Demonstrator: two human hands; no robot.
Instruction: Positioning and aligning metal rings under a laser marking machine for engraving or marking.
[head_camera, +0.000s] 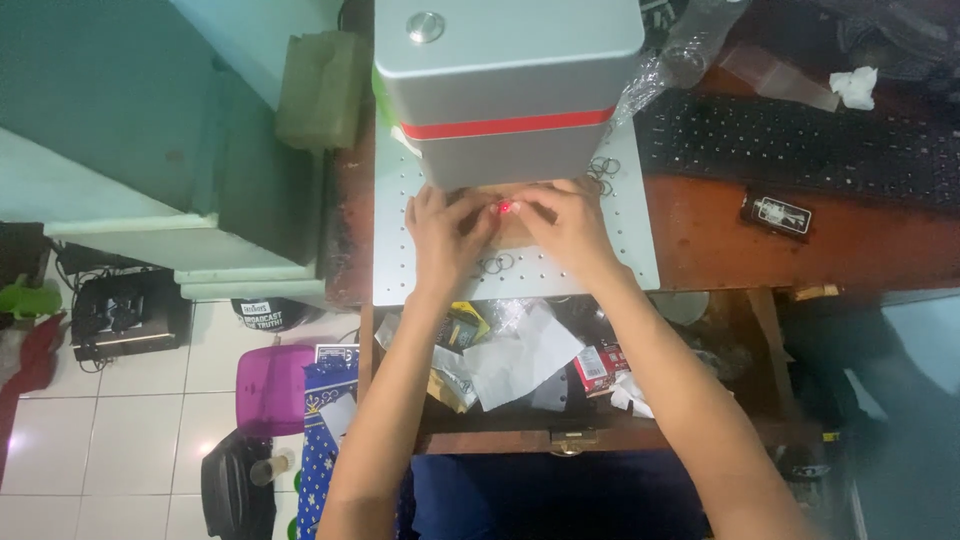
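Observation:
My left hand (445, 228) and my right hand (566, 222) rest side by side on a light grey perforated plate (636, 225), under a grey machine head (505, 85) with a red band. Their fingertips meet on a flat tan piece (512, 238) that is mostly hidden beneath them. A small red light spot (505, 207) glows between the fingers. A few metal key rings (497, 264) lie on the plate just below my hands, and more rings (603, 173) lie beside my right hand.
A black keyboard (800, 140) and a small black gadget (776, 214) sit on the brown desk to the right. An open drawer (520, 360) of papers and packets lies below the plate. A purple stool (272, 385) stands on the white tiled floor.

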